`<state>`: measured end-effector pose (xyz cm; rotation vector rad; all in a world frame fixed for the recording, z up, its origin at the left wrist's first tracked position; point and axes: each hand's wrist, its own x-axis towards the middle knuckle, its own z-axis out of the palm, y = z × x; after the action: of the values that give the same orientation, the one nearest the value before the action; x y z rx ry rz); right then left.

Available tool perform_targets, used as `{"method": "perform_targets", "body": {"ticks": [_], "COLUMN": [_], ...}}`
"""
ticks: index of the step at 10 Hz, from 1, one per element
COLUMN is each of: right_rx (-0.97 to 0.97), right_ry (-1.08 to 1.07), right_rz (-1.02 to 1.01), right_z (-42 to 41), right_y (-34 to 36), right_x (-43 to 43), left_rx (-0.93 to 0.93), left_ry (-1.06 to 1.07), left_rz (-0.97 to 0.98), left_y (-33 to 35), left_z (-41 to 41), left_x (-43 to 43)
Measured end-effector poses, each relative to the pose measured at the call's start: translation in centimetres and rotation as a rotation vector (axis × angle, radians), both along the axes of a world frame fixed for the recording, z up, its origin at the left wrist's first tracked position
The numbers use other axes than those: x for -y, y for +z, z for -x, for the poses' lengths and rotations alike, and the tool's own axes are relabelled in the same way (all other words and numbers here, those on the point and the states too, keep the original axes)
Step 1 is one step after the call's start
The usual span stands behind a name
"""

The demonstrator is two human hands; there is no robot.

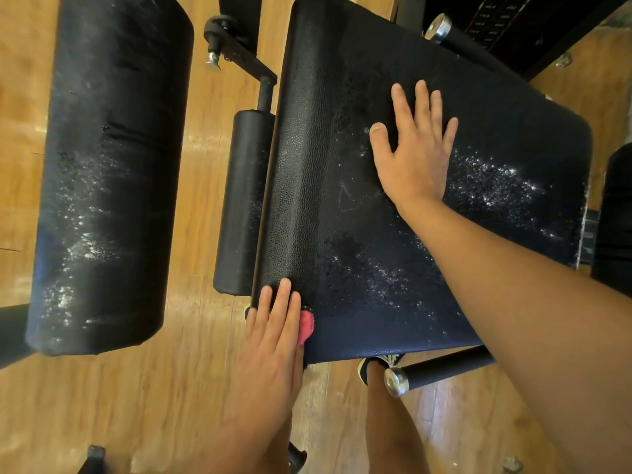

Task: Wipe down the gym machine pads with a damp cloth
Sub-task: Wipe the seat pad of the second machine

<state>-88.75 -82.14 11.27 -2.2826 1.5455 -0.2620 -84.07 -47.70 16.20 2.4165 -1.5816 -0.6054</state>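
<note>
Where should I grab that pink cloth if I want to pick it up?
Probably pinch the pink cloth by the bunched bit poking out beside the left hand. Come in from the front, at the near corner of the big pad. The rest is hidden, pressed flat under that hand, so this edge is the only part fingers can get around.

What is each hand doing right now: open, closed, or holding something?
Left hand: open, straight fingers pressing the pink cloth onto the seat pad corner.
Right hand: open, flat on the seat pad.
</note>
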Motion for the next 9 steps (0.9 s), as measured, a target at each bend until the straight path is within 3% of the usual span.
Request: {"method": "perform_targets", "body": {"ticks": [2, 4, 5, 9], "right_rx": [0.018, 0.009, 0.014, -0.014], "right_ry": [0.002, 0.005, 0.006, 0.015], "right_rz": [-0.015, -0.019, -0.019, -0.003], "right_z": [0.1, 0.2, 0.2, 0.2], "right_y": [0.2, 0.2, 0.2, -0.1], "right_x": [-0.2, -0.3, -0.2, -0.4], "left_rx": [-0.003, -0.141, -0.124, -0.130], "left_ry": [-0.015, 0.071, 0.030, 0.208], "left_rz": [-0.015, 0.061, 0.105, 0.212], "left_y": [0.3, 1.2, 1.3, 0.6], "left_z": [0.0, -1.0, -2.5, -10.7], "left_x": [0.4, 3.9, 7.6, 29.2]}}
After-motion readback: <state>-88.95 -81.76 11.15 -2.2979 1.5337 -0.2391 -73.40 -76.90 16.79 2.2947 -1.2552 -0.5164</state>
